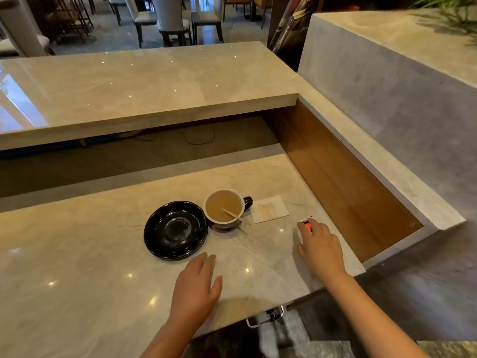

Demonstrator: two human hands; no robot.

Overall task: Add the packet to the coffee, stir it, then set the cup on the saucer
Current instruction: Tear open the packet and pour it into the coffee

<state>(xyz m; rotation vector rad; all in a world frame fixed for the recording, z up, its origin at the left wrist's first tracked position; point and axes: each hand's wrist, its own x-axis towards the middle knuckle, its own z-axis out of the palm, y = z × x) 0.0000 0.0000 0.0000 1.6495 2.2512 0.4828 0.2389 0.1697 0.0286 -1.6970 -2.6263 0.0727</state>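
A dark cup of milky coffee stands on the marble counter, handle to the right, with a wooden stir stick leaning in it. Just left of the cup, touching or nearly so, lies an empty black saucer. My right hand rests on the counter to the right of the cup, its fingertips on a small red and white packet that is mostly hidden beneath them. My left hand lies flat and open on the counter in front of the saucer, holding nothing.
A white paper napkin with a faint stain lies right of the cup. A raised marble ledge runs across the back. A brown wooden wall borders the counter on the right. The counter's near edge cuts diagonally below my hands.
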